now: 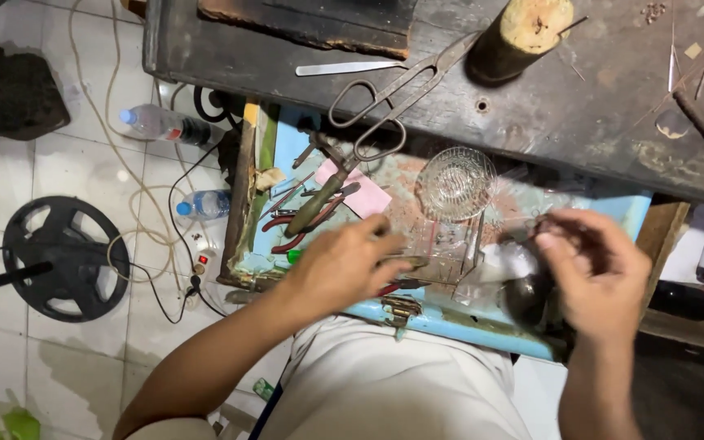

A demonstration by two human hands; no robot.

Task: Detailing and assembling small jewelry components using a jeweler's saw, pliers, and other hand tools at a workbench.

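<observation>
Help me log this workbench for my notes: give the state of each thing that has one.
Shears: lying flat, blades closed.
Glass bowl: upright in the drawer.
Drawer: pulled open.
Nearer water bottle: on its side, capped.
Farther water bottle: on its side, capped.
Left hand: reaching into the drawer.
Right hand: pinching something small, blurred.

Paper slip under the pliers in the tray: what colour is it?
Pink; the paper slip shows best in the head view.

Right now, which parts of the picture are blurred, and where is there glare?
Head view: both hands, left hand and right hand, are motion-blurred; the large scissors and glass bowl stay fairly sharp; soft glare lies on the white floor tiles.
</observation>
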